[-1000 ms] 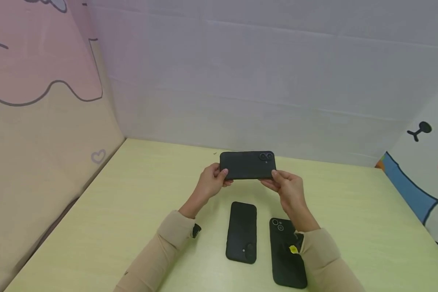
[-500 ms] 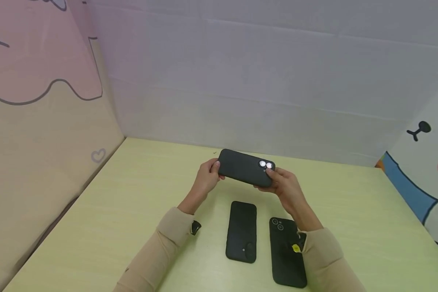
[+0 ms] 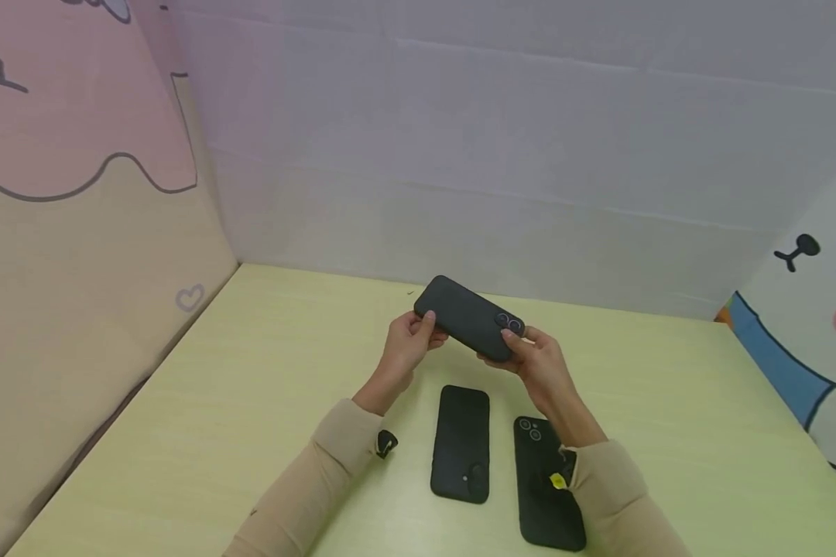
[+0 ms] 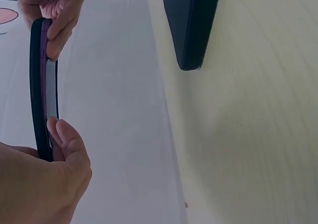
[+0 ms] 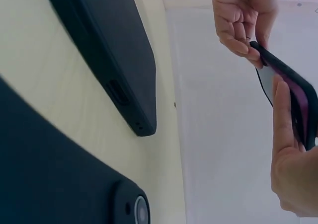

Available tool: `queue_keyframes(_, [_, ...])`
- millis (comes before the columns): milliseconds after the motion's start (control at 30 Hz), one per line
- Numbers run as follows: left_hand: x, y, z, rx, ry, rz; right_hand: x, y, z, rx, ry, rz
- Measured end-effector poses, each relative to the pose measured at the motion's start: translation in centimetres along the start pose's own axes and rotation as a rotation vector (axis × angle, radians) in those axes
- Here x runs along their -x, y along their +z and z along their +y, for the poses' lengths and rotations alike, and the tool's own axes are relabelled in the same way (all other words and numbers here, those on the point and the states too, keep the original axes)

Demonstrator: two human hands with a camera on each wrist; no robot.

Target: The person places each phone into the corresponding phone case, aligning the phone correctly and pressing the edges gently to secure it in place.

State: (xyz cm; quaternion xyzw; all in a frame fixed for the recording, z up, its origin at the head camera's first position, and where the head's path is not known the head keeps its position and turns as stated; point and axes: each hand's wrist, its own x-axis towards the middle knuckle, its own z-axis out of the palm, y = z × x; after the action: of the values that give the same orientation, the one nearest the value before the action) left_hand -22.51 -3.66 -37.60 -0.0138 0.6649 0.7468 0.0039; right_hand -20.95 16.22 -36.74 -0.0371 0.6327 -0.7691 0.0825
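The black phone (image 3: 468, 318) was held in the air above the pale green table (image 3: 216, 418), its long axis running left to right and tilted — left end raised and farther off, camera end lower and nearer the person. The left hand (image 3: 407, 348) pinched its left end between thumb and fingers; the right hand (image 3: 532, 357) gripped the camera end, thumb by the two lenses. Its back looked matte and dark with rounded corners; the wrist views showed a thin purple edge inside the black case. Below it lay a second black phone (image 3: 461, 443) and a third phone (image 3: 546, 483), side by side, lengthwise toward the person. A second earlier the held phone was level and broadside — since then it had tilted, its right end dropping.
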Motion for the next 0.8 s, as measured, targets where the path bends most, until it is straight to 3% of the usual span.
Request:
queue_keyframes(267, [-0.5, -0.5, 1.1, 0.004, -0.048, 0.062, 0.3, -0.4, -0.2, 0.050, 0.024, -0.085])
queue_keyframes(533, [-0.8, -0.7, 1.4, 0.009, -0.040, 0.029, 0.4, -0.4, -0.5, 0.023, 0.016, -0.190])
queue_keyframes(667, [-0.9, -0.6, 1.0, 0.016, -0.031, 0.011, 0.4, -0.3, -0.4, 0.024, -0.017, -0.178])
queue_keyframes(800, [-0.8, 0.0, 0.3, 0.003, -0.024, -0.063, 0.4, 0.0, -0.2, 0.013, -0.054, -0.126])
